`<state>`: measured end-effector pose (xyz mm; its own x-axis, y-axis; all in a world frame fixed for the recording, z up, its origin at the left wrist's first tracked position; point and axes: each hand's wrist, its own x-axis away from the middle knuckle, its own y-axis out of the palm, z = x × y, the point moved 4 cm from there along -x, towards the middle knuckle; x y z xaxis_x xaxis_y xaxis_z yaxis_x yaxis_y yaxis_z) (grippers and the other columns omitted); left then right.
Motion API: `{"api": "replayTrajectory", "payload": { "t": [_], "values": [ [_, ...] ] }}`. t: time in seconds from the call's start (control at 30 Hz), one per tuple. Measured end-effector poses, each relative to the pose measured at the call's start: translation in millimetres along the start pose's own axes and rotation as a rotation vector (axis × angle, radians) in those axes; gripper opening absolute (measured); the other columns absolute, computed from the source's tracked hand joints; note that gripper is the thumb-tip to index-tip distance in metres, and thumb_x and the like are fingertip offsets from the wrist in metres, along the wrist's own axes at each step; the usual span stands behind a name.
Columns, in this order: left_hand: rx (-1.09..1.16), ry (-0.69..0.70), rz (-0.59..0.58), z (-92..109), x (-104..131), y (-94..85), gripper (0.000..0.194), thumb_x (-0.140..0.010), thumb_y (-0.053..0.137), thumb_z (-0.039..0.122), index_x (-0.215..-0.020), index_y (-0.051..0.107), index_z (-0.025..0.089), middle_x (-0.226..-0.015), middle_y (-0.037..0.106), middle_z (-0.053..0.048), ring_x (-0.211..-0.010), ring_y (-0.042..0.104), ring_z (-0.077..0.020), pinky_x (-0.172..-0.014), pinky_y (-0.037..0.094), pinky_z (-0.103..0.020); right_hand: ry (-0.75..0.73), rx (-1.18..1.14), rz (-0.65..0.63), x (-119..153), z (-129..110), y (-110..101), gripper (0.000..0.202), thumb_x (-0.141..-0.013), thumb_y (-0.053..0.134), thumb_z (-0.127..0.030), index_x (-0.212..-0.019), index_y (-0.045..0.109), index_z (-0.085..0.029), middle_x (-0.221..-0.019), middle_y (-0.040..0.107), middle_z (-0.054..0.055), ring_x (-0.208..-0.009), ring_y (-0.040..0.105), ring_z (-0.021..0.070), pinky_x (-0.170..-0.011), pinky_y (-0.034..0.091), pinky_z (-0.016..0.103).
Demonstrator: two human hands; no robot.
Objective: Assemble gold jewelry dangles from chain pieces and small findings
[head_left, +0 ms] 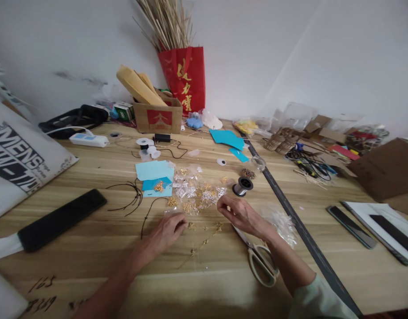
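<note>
A thin gold chain (204, 244) with small gold pieces along it lies bent on the wooden table. My left hand (172, 228) rests at its left end, fingers curled in and closed; whether they grip the chain is hidden. Above the chain's right end, my right hand (239, 213) is closed with thumb and fingers pressed together, and anything in the pinch is too small to make out. Small clear bags of gold and silver findings (204, 195) lie just beyond both hands. Under my right forearm are scissors (262, 263) with pale handles, blades pointing away.
A wire spool (243, 186) stands past my right hand, near a tipped jar of beads (249, 173). Clear plastic bags (282, 226) lie by my right forearm. Blue cards (154, 170) and black cords (129, 197) are at left. A dark strip (284, 199) crosses the table.
</note>
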<state>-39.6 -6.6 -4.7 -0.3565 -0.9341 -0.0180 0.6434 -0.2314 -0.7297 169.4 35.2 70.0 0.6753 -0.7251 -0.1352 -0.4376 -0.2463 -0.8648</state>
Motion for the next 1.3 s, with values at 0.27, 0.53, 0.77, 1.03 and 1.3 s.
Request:
{"api": "replayTrajectory", "payload": {
  "t": [0.27, 0.53, 0.77, 1.03, 1.3],
  "values": [
    [0.504, 0.027, 0.004, 6, -4, 1.4, 0.015, -0.080, 0.055, 0.024, -0.067, 0.051, 0.017, -0.110, 0.063, -0.012, -0.094, 0.059, -0.0205, -0.072, 0.045, -0.028, -0.007, -0.030, 0.009, 0, -5, -2, 0.009, -0.088, 0.046, -0.015, -0.083, 0.053, -0.017, -0.073, 0.058, 0.001, -0.061, 0.050, 0.0109, -0.058, 0.035, 0.022],
    [0.856, 0.000, -0.235, 11, -5, 15.7, 0.025, -0.080, 0.060, 0.037, -0.070, 0.052, 0.015, -0.106, 0.066, -0.014, -0.086, 0.062, -0.0178, -0.075, 0.046, -0.030, 0.045, -0.035, -0.001, 1, -4, -4, 0.008, -0.088, 0.047, -0.016, -0.083, 0.052, -0.018, -0.072, 0.058, 0.000, -0.060, 0.050, 0.0106, -0.059, 0.037, 0.022],
    [0.820, -0.071, -0.231, 10, -5, 19.8, 0.024, -0.076, 0.063, 0.036, -0.070, 0.056, 0.014, -0.072, 0.063, -0.003, -0.063, 0.054, -0.0114, -0.060, 0.042, -0.024, 0.054, 0.027, -0.023, 0, -3, -3, 0.009, -0.087, 0.047, -0.014, -0.082, 0.054, -0.017, -0.072, 0.060, 0.001, -0.062, 0.052, 0.0114, -0.061, 0.036, 0.022],
    [0.841, -0.097, -0.210, 11, -1, 15.7, 0.022, -0.074, 0.065, 0.034, -0.067, 0.056, 0.014, -0.067, 0.061, -0.001, -0.062, 0.055, -0.0116, -0.060, 0.042, -0.024, 0.067, 0.096, -0.101, 0, -15, 12, 0.026, -0.080, 0.051, -0.007, -0.103, 0.057, -0.018, -0.099, 0.064, 0.006, -0.073, 0.060, 0.0143, -0.069, 0.041, 0.025],
    [0.864, -0.073, -0.130, 9, 0, 9.8, 0.025, -0.073, 0.065, 0.037, -0.067, 0.056, 0.015, -0.066, 0.060, -0.001, -0.064, 0.054, -0.0129, -0.063, 0.042, -0.026, -0.060, 0.001, -0.146, -9, -47, 50, 0.015, -0.084, 0.050, -0.008, -0.090, 0.059, -0.019, -0.081, 0.063, 0.002, -0.066, 0.057, 0.0124, -0.060, 0.038, 0.021]
  ]
}}
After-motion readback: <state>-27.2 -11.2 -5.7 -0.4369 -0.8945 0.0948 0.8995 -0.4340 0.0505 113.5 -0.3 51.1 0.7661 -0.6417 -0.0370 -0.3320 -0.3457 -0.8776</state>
